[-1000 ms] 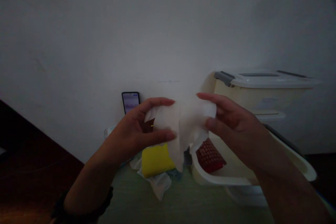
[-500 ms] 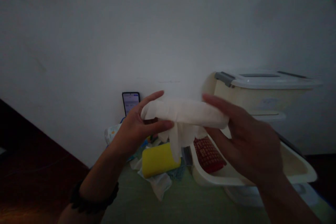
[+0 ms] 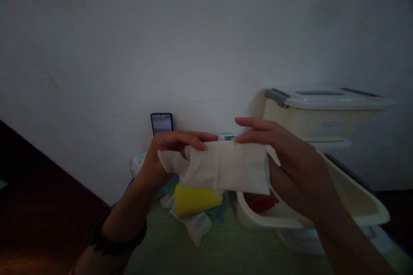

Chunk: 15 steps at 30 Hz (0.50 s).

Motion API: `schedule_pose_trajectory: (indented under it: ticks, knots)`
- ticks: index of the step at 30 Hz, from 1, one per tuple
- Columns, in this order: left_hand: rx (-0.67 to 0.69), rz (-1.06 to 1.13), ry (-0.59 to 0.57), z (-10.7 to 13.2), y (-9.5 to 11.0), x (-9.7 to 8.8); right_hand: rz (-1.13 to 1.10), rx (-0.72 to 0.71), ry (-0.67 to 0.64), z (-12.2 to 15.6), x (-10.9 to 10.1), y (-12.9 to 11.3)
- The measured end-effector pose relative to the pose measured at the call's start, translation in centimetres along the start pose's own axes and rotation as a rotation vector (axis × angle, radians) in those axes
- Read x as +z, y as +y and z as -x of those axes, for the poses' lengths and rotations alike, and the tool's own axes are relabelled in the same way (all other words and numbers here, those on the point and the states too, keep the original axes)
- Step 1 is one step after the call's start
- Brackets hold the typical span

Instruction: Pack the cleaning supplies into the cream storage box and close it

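Observation:
Both my hands hold a folded white cloth (image 3: 222, 166) up in front of me, flat and facing the camera. My left hand (image 3: 167, 150) pinches its upper left edge, fingers closed over the top. My right hand (image 3: 290, 167) grips the right end, fingers laid along the top edge and palm behind the cloth. A dark band circles my left wrist. Below the cloth lies a yellow folded item (image 3: 196, 201) on a small heap of pale and blue fabric.
A cream tub (image 3: 361, 206) with a red textured item (image 3: 260, 201) inside stands to the right. Behind it is a cream storage box (image 3: 322, 114) with a grey-latched lid. A lit phone (image 3: 161, 123) leans on the white wall. Green mat below, dark wooden floor at left.
The cloth went from a loose bunch to a rolled strip to a flat folded rectangle. My hands lowered a little and now hold it by its top edge.

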<state>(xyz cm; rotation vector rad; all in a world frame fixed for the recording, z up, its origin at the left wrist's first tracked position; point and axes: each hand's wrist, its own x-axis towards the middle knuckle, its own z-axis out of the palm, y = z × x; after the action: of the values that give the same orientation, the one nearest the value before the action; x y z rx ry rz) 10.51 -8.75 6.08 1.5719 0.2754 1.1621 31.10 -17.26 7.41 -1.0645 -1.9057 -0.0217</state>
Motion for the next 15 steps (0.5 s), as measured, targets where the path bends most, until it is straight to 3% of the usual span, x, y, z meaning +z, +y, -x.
schedule_pose_trajectory:
  ticks: [3,7,11,15]
  knots:
    - [-0.068,0.006,0.041,0.2,0.1,0.3,-0.163,0.134,-0.049,0.1,0.1,0.2]
    - [-0.06,-0.001,0.104,0.5,0.1,0.7,-0.264,0.231,-0.048,0.0,0.1,-0.2]
    - [-0.139,0.006,-0.021,0.5,0.2,0.3,-0.394,0.33,-0.046,-0.2,-0.3,-0.5]
    - [-0.31,0.119,-0.115,0.4,1.1,-0.1,-0.495,0.393,-0.1,-0.3,-1.0,-0.5]
